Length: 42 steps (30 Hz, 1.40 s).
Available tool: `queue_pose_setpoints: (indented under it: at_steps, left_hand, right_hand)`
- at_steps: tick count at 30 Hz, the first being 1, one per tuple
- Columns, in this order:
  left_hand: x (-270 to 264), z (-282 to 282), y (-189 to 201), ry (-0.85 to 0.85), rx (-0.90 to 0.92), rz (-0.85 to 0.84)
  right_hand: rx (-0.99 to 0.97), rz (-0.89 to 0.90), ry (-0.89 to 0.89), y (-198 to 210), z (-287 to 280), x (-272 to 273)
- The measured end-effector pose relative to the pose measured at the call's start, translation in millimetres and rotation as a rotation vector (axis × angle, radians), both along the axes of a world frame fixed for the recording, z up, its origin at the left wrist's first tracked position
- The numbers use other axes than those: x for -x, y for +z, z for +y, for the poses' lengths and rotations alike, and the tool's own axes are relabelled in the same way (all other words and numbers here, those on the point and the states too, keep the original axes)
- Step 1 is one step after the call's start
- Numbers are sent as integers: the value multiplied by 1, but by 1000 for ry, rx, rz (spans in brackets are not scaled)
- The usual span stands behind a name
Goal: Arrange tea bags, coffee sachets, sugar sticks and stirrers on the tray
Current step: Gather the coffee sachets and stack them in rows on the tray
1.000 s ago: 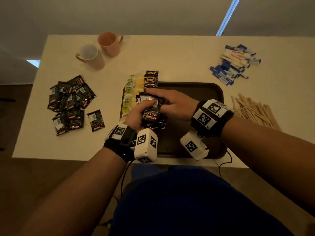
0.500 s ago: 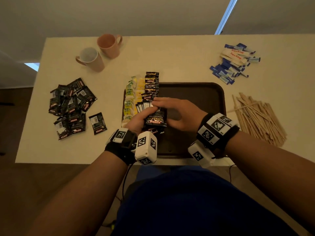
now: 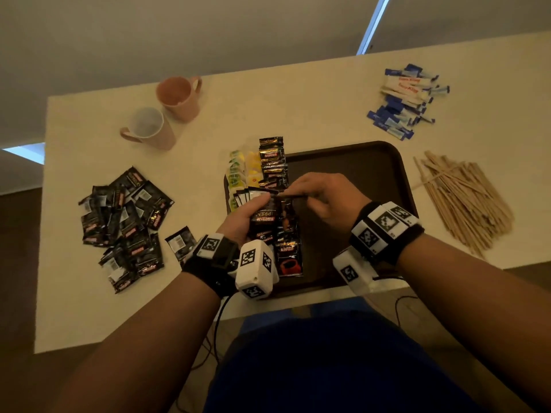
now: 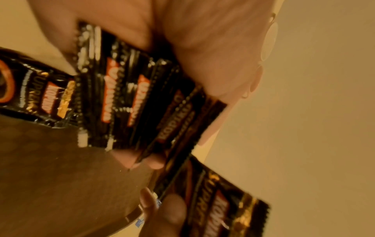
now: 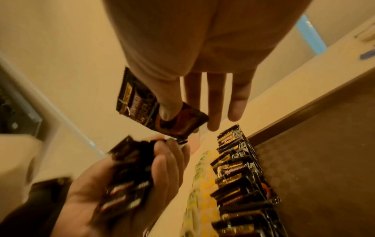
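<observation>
The right hand [image 3: 323, 201] pinches one coffee sachet [image 5: 160, 109] between thumb and forefinger, the other fingers straight; the left hand [image 3: 247, 216] grips a fanned stack of sachets [image 4: 142, 99]. Both hands sit above the left half of the tray [image 3: 372, 162], which lies near the front edge of the desk [image 3: 268, 108]. The relation that governs the coming placement: the row of laid sachets [image 3: 272, 165] runs along the tray's left side, front to back, directly below and just left of the right hand, with the tea bags [image 3: 244, 171] in a parallel row at the tray's left rim. The pinched sachet lies crosswise, its long axis roughly left to right, matching the row's pieces. The right hand is the nearer one to the gap in that row. The loose sachets [image 3: 125, 222] lie toward the left edge, the sugar sticks [image 3: 405, 99] at the back right corner, the stirrers [image 3: 465, 201] at the right edge; none of these is on the tray yet. Compared with half a second ago, the right hand has lifted off the stack with a single sachet drawn free, and the left hand has risen slightly.
</observation>
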<state>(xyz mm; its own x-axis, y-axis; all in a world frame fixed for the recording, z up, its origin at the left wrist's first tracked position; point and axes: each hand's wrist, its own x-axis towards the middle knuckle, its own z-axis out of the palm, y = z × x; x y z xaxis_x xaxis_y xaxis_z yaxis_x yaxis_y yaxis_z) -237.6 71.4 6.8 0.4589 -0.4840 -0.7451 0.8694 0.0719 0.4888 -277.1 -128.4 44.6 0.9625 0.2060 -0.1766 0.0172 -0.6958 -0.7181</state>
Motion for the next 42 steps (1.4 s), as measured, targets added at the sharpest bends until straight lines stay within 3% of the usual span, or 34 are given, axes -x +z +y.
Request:
queue_pose_setpoints:
  at_steps: [5,12,18,22,28,42]
  left_hand:
    - [-16,-4,-9,11,-86,-26]
    - [-31,-21,-11,-7,-132,-42]
    - [-38,-27,-17,-13,-124,-9]
    - [-38,-28,-17,31,-155,21]
    - [-37,-29,-20,55,-141,53]
    - [-29,-23,-13,109,-209,108]
  right_hand:
    - [57,132,-342,-23,-27,-44]
    - [96,292,-614,-75,-55,-99]
    - [129,385,-620,-102,-49,-113]
    - [242,404,-545,-102,-44,-118]
    - [248,420,-538,-106,-35,-121]
    - [224,329,-585,-96,-37,-110]
